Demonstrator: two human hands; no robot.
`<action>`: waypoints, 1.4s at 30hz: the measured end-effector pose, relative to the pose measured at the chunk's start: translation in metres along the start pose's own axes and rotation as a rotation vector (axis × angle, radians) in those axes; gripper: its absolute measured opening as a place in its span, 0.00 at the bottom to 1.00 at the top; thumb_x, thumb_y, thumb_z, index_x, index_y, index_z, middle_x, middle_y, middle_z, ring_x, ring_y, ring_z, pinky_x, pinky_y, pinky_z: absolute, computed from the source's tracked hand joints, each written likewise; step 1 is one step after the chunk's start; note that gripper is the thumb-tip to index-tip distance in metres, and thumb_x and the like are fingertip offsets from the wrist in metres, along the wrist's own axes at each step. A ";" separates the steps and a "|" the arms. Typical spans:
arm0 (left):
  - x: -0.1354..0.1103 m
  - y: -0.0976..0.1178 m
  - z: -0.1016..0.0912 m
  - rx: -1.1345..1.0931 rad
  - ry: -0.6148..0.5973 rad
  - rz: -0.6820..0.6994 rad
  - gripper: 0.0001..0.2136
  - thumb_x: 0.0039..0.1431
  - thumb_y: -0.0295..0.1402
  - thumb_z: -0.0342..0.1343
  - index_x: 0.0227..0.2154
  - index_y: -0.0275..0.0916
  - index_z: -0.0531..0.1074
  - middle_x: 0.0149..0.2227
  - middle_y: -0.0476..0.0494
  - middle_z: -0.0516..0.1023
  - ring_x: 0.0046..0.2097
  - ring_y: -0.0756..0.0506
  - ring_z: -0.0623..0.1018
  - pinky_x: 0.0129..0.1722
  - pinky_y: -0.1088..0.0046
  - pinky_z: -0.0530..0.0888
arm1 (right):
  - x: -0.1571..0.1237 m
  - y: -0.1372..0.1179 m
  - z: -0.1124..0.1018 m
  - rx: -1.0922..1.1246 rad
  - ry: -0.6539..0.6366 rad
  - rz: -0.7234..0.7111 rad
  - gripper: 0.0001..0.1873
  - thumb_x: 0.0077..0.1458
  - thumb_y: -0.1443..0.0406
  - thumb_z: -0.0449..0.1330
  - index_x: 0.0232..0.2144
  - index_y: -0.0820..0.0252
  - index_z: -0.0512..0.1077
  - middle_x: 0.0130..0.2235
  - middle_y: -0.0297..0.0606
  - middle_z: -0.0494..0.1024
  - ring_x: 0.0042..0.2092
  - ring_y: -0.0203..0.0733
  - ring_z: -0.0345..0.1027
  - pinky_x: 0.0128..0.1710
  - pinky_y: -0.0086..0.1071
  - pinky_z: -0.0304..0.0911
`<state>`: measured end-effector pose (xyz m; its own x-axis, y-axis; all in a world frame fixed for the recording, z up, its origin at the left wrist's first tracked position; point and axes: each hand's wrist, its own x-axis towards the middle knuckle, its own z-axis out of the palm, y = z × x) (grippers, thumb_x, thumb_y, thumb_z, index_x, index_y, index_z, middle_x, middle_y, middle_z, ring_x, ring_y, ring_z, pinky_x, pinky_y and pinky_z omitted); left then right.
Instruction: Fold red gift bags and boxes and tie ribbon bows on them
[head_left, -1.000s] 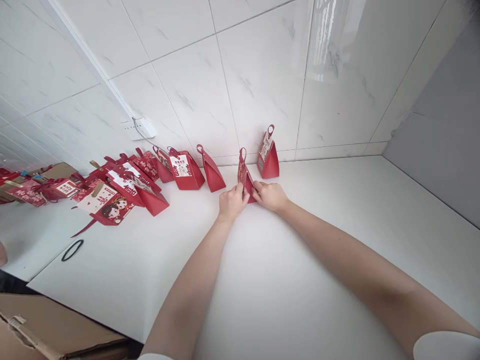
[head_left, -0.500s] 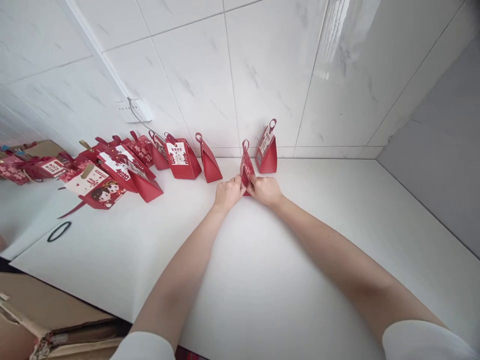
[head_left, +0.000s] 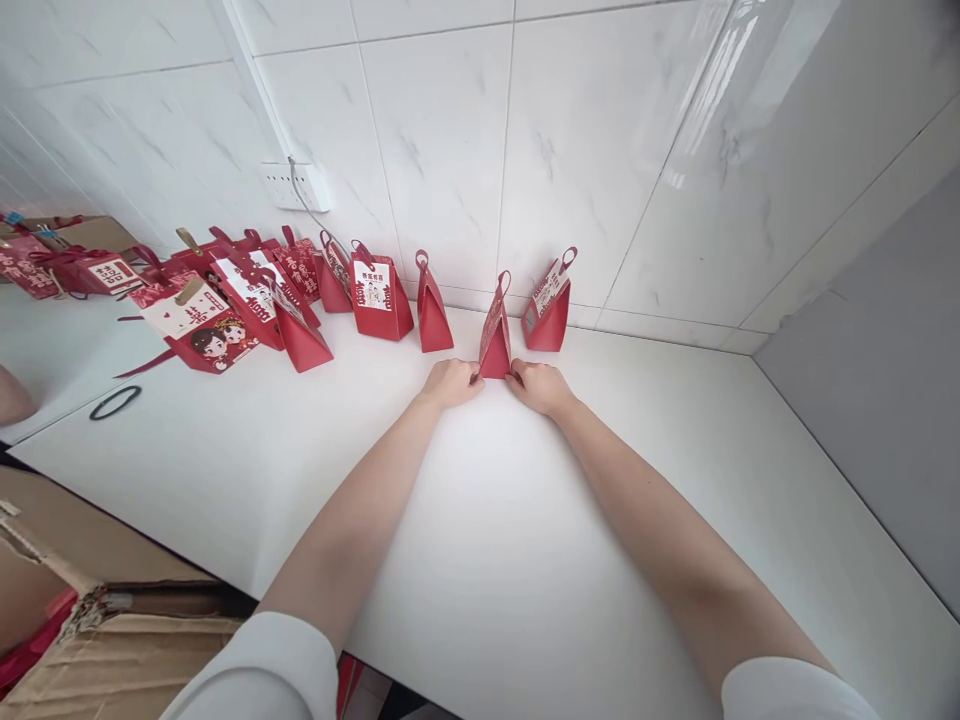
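A small red gift box with a tent-like top and a ribbon loop stands upright on the white table, its plain red end facing me. Curled at its lower left corner is my left hand, thumb and fingers closed on the edge. My right hand grips the lower right corner in the same way, fingers bent. Just behind to the right stands another red box with a white printed label. To the left is a narrow red box, also with a loop.
Several more red gift boxes crowd the table's left side. A dark ring lies near the left edge. Behind is a tiled wall with a socket. An open cardboard box sits below at lower left. Part of another person's arm shows at far left.
My hands have moved slightly apart, to the two lower corners of the box, and its red end now shows between them. The camera view has shifted. At far left a person's arm shows more.
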<state>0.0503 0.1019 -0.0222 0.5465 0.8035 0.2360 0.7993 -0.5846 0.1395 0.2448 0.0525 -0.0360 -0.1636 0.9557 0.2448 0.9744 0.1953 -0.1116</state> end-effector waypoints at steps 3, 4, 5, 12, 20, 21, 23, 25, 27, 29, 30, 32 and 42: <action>0.000 0.000 0.001 -0.015 -0.004 0.002 0.11 0.56 0.37 0.49 0.28 0.40 0.75 0.28 0.43 0.78 0.33 0.41 0.77 0.35 0.67 0.67 | 0.000 0.000 0.002 -0.002 -0.006 0.010 0.15 0.64 0.58 0.45 0.39 0.59 0.69 0.35 0.41 0.79 0.34 0.45 0.71 0.29 0.32 0.52; 0.000 0.001 0.001 -0.018 -0.006 0.005 0.11 0.56 0.37 0.49 0.28 0.40 0.75 0.28 0.42 0.78 0.33 0.41 0.77 0.35 0.67 0.67 | 0.000 0.000 0.002 -0.003 -0.006 0.015 0.16 0.64 0.59 0.44 0.39 0.59 0.69 0.35 0.42 0.79 0.34 0.45 0.71 0.30 0.32 0.52; 0.000 0.002 0.002 -0.021 -0.009 0.008 0.11 0.55 0.37 0.49 0.28 0.40 0.75 0.28 0.42 0.78 0.33 0.41 0.77 0.36 0.67 0.67 | 0.000 -0.001 0.002 -0.003 -0.005 0.019 0.16 0.64 0.59 0.44 0.38 0.59 0.69 0.35 0.42 0.79 0.34 0.45 0.71 0.29 0.32 0.51; 0.000 0.003 0.002 -0.039 -0.037 0.045 0.11 0.53 0.37 0.50 0.24 0.40 0.74 0.26 0.44 0.77 0.32 0.42 0.76 0.34 0.68 0.66 | 0.000 0.001 0.004 0.016 0.008 0.035 0.15 0.61 0.60 0.46 0.36 0.59 0.70 0.33 0.41 0.78 0.33 0.44 0.71 0.28 0.32 0.50; 0.003 0.009 0.005 -0.038 -0.035 0.017 0.09 0.49 0.36 0.52 0.20 0.40 0.73 0.22 0.44 0.74 0.29 0.43 0.74 0.31 0.68 0.65 | 0.006 -0.004 0.011 0.086 0.059 0.125 0.12 0.53 0.60 0.51 0.29 0.59 0.72 0.28 0.42 0.77 0.31 0.47 0.70 0.28 0.32 0.51; 0.002 0.009 0.006 -0.043 -0.031 0.011 0.09 0.49 0.36 0.52 0.19 0.41 0.73 0.22 0.45 0.74 0.29 0.43 0.74 0.30 0.68 0.64 | 0.006 -0.004 0.012 0.103 0.068 0.125 0.12 0.52 0.60 0.52 0.28 0.60 0.72 0.27 0.43 0.77 0.31 0.47 0.70 0.29 0.32 0.51; 0.001 0.010 0.006 -0.057 -0.022 -0.008 0.09 0.48 0.36 0.52 0.18 0.41 0.72 0.21 0.45 0.74 0.28 0.44 0.73 0.30 0.69 0.64 | 0.004 -0.004 0.012 0.150 0.090 0.116 0.11 0.51 0.60 0.52 0.27 0.59 0.72 0.26 0.42 0.76 0.30 0.47 0.70 0.29 0.32 0.52; 0.000 0.008 0.005 -0.077 -0.004 -0.039 0.10 0.49 0.36 0.53 0.18 0.41 0.71 0.21 0.46 0.73 0.28 0.45 0.73 0.29 0.69 0.63 | 0.000 -0.003 0.011 0.218 0.119 0.097 0.11 0.50 0.59 0.54 0.24 0.59 0.71 0.24 0.39 0.75 0.29 0.45 0.69 0.30 0.32 0.53; -0.001 0.008 0.002 -0.093 0.032 -0.085 0.12 0.53 0.39 0.50 0.19 0.41 0.72 0.21 0.46 0.73 0.28 0.45 0.73 0.29 0.69 0.63 | -0.004 -0.001 0.007 0.311 0.167 0.091 0.12 0.51 0.57 0.54 0.23 0.58 0.69 0.23 0.36 0.74 0.28 0.42 0.68 0.31 0.32 0.55; -0.002 0.010 -0.001 -0.099 0.090 -0.147 0.17 0.60 0.44 0.44 0.26 0.41 0.73 0.24 0.45 0.74 0.30 0.44 0.73 0.32 0.68 0.65 | -0.007 0.001 0.004 0.423 0.255 0.126 0.17 0.56 0.54 0.49 0.25 0.57 0.69 0.25 0.36 0.73 0.29 0.41 0.67 0.34 0.31 0.57; -0.003 0.013 -0.002 -0.114 0.146 -0.180 0.19 0.62 0.46 0.41 0.31 0.40 0.73 0.26 0.44 0.75 0.32 0.43 0.74 0.34 0.67 0.66 | -0.008 0.002 0.002 0.483 0.308 0.156 0.19 0.60 0.53 0.45 0.28 0.58 0.69 0.27 0.36 0.74 0.31 0.41 0.68 0.35 0.32 0.58; -0.003 0.021 -0.002 -0.183 0.297 -0.218 0.21 0.62 0.49 0.40 0.42 0.38 0.69 0.35 0.40 0.76 0.39 0.41 0.75 0.41 0.65 0.67 | -0.006 0.004 0.002 0.609 0.403 0.215 0.23 0.63 0.52 0.38 0.36 0.58 0.67 0.33 0.39 0.75 0.36 0.42 0.68 0.39 0.32 0.61; 0.012 0.010 0.024 -0.758 0.293 -0.282 0.32 0.48 0.51 0.61 0.53 0.37 0.64 0.52 0.34 0.71 0.53 0.39 0.72 0.50 0.63 0.69 | 0.023 0.025 0.035 1.145 0.349 0.247 0.33 0.54 0.47 0.55 0.56 0.57 0.57 0.57 0.46 0.67 0.56 0.44 0.63 0.53 0.40 0.62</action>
<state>0.0714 0.1086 -0.0410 0.1827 0.9296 0.3201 0.4558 -0.3686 0.8102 0.2600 0.0876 -0.0670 0.2284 0.9185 0.3227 0.2456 0.2664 -0.9321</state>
